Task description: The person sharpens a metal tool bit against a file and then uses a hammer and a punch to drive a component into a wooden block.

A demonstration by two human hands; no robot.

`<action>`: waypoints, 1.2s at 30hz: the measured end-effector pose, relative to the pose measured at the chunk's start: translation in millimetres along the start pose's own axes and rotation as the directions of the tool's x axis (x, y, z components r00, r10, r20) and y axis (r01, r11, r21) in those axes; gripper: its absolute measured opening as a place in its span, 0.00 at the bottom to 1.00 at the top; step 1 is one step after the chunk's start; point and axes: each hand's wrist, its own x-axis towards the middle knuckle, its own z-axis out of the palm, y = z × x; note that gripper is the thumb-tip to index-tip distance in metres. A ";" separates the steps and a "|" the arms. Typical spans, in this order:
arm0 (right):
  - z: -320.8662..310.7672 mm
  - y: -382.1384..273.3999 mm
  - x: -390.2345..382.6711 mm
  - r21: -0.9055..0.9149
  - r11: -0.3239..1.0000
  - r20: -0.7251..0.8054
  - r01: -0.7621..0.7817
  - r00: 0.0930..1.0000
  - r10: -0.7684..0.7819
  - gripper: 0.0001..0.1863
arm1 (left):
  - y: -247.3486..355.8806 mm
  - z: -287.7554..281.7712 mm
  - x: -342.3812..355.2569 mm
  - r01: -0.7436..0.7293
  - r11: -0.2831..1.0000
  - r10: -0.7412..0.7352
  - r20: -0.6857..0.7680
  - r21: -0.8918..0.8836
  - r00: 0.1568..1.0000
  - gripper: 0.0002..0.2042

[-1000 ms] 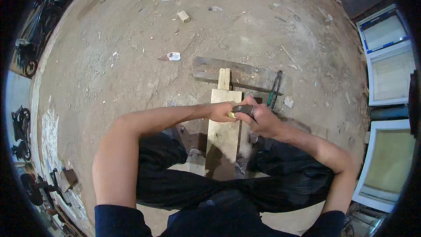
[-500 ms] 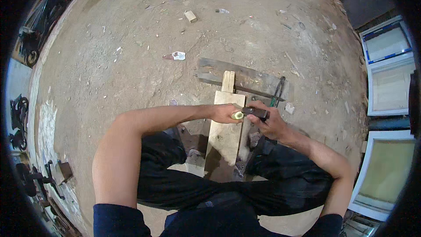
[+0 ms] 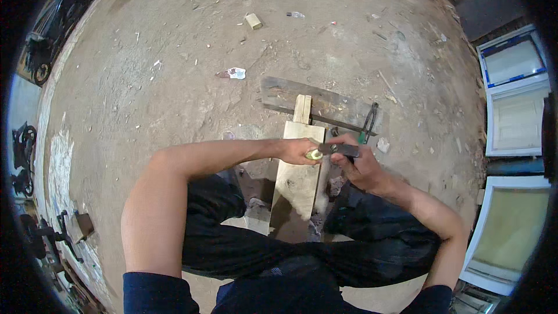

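Observation:
My left hand (image 3: 297, 150) is closed around a yellow-green handle (image 3: 315, 154), and only its rounded end shows. It rests over a pale wooden board (image 3: 290, 183) that lies lengthwise between my legs. My right hand (image 3: 363, 168) grips a dark, blocky tool that looks like a hammer (image 3: 342, 150). The tool's tip is right beside the yellow-green end; I cannot tell whether they touch. Whatever the yellow-green handle leads to is hidden by my left fist. At the board's far end a narrower wooden piece (image 3: 302, 108) sticks out.
A grey plank (image 3: 325, 97) lies crosswise beyond the board, with green-handled pliers or pincers (image 3: 370, 122) on its right end. A small wooden block (image 3: 253, 21) and a crumpled wrapper (image 3: 232, 73) lie on the dusty floor. White framed panels (image 3: 508, 232) stand at the right.
The dark tool in my right hand has turned slightly and now lies more level beside the yellow-green end. My left hand stays nearly in place.

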 end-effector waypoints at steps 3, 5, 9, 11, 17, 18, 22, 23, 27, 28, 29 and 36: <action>-3.0 -7.1 7.7 0.021 0.999 -0.092 0.033 0.995 -0.031 0.21 | 9.2 -5.4 2.5 0.036 0.998 -0.032 0.069 -0.056 0.997 0.11; 6.7 35.0 -0.8 -0.284 0.953 0.083 -0.104 0.988 0.133 0.23 | 6.3 -1.6 7.3 -0.077 0.994 0.081 0.060 -0.072 0.995 0.10; 4.1 30.7 0.5 -0.188 0.947 0.143 -0.261 0.946 0.290 0.26 | 11.7 -2.4 2.2 -0.034 0.999 0.029 0.151 0.034 0.988 0.09; 1.6 9.5 0.1 -0.023 0.984 0.008 -0.175 0.984 0.176 0.25 | 8.8 -0.7 -1.8 -0.019 1.000 0.015 0.144 0.025 0.989 0.10; 2.4 11.4 2.4 -0.356 0.923 0.274 -0.148 0.927 0.254 0.24 | -21.0 1.6 -6.1 0.016 0.997 -0.021 0.072 0.075 0.997 0.16; 5.2 15.4 0.8 -0.328 0.934 0.258 -0.141 0.938 0.232 0.24 | -18.5 1.8 -5.2 0.007 0.997 -0.011 0.057 0.079 0.998 0.15; 3.7 18.3 -9.2 -0.211 0.968 0.174 -0.138 0.969 0.177 0.21 | 18.3 -8.7 6.1 0.100 0.995 -0.096 0.107 -0.029 0.990 0.16; 3.0 15.7 -10.3 -0.156 0.983 0.147 -0.101 0.981 0.125 0.19 | 15.6 -7.1 3.1 0.110 0.994 -0.107 0.091 -0.027 0.990 0.17; 1.9 15.7 -14.3 0.000 0.960 -0.090 0.280 0.956 -0.278 0.15 | 8.9 -6.4 0.2 0.024 1.000 -0.025 0.037 0.017 0.999 0.16; 2.7 17.9 -14.7 -0.016 0.929 -0.133 0.370 0.920 -0.368 0.14 | 7.5 -5.6 -0.1 -0.001 0.999 0.000 0.022 0.033 1.000 0.15; 5.9 18.1 -13.2 -0.119 0.945 -0.121 0.305 0.940 -0.319 0.16 | 6.3 -4.0 0.7 -0.041 0.999 0.041 -0.027 0.000 0.999 0.14; -2.2 3.8 -5.9 -0.045 0.994 0.000 -0.104 0.995 0.104 0.19 | 23.3 -13.7 0.0 0.195 0.981 -0.195 0.189 0.020 0.962 0.11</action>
